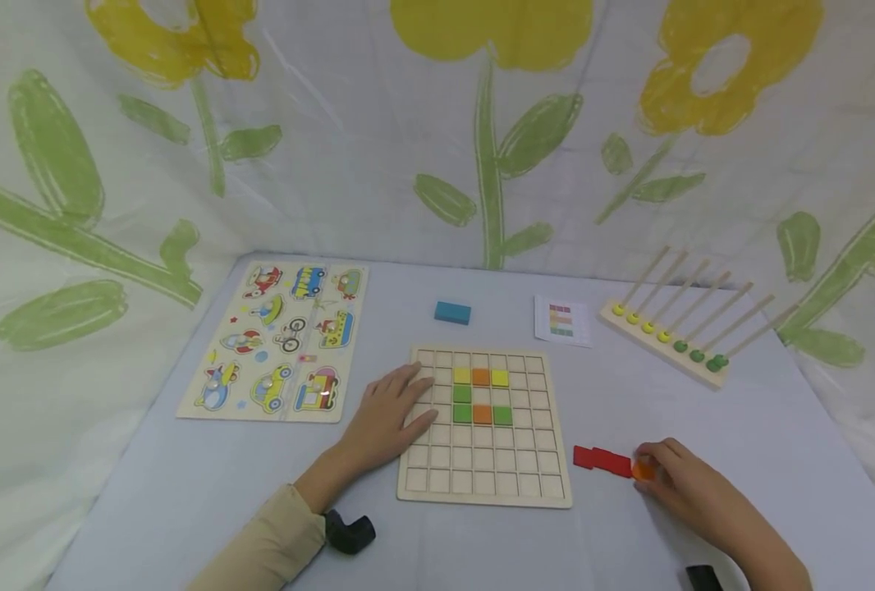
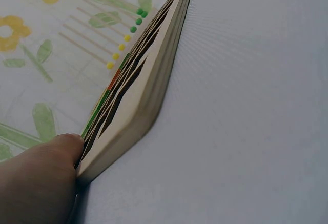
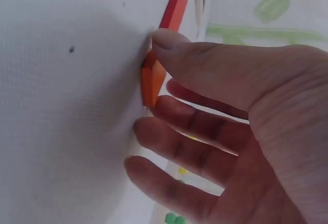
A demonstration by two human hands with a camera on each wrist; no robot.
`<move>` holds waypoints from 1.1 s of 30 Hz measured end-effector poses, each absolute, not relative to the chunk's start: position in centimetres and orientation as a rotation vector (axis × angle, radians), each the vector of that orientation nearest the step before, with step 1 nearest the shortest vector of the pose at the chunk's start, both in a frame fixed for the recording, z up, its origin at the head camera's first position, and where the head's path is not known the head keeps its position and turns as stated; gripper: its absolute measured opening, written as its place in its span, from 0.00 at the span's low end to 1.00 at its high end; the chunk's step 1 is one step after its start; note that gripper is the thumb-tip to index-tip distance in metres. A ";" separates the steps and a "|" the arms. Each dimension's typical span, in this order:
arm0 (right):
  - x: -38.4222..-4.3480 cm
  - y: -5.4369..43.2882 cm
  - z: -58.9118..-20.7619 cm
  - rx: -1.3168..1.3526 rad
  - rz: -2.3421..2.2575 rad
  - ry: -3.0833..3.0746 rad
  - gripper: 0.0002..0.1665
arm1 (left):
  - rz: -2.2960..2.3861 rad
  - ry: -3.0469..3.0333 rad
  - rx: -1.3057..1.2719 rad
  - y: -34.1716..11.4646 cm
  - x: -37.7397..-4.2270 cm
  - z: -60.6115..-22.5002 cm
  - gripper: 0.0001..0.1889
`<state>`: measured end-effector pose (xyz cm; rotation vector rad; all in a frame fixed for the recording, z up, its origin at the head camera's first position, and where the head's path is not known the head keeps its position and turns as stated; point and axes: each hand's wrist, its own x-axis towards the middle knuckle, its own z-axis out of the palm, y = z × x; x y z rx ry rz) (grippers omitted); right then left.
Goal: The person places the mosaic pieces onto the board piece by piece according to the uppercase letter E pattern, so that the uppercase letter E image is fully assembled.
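A wooden grid board (image 1: 483,484) lies mid-table, with yellow, orange and green square tiles (image 1: 482,414) in some of its cells. My left hand (image 1: 387,414) rests on the board's left edge, its fingers spread and relaxed. In the left wrist view, the thumb (image 2: 48,167) touches the board's corner. To the right of the board, my right hand (image 1: 684,484) pinches an orange tile (image 3: 149,83) between thumb and fingers, low over the table. Beside that tile lies a row of red tiles (image 1: 609,461). The hand's other fingers (image 3: 166,139) are loosely bent.
At the left lies a picture puzzle board (image 1: 271,345) with vehicle pieces. Toward the back are a blue block (image 1: 452,313) and a card (image 1: 561,322) with a coloured pattern. A wooden peg rack (image 1: 662,343) with yellow and green beads stands at the back right.
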<state>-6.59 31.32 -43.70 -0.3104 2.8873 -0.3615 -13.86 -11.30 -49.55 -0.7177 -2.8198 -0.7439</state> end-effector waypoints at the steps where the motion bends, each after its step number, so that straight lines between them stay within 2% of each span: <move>1: -6.6 31.4 -43.7 -0.317 -0.361 2.888 0.21 | -0.742 -2.819 -0.717 -11.3 -13.9 -49.5 0.28; 10: -6.8 31.6 -43.1 -0.341 -0.341 2.915 0.18 | -0.736 -2.820 -0.726 -11.3 -13.8 -49.5 0.28; 18: -8.8 29.7 -41.7 -0.400 -0.296 2.895 0.17 | -0.719 -2.818 -0.725 -11.3 -13.8 -49.5 0.28; 33: -12.2 20.5 -42.3 -1.001 -0.267 2.880 0.08 | -0.713 -2.851 -0.717 -11.4 -13.9 -49.5 0.28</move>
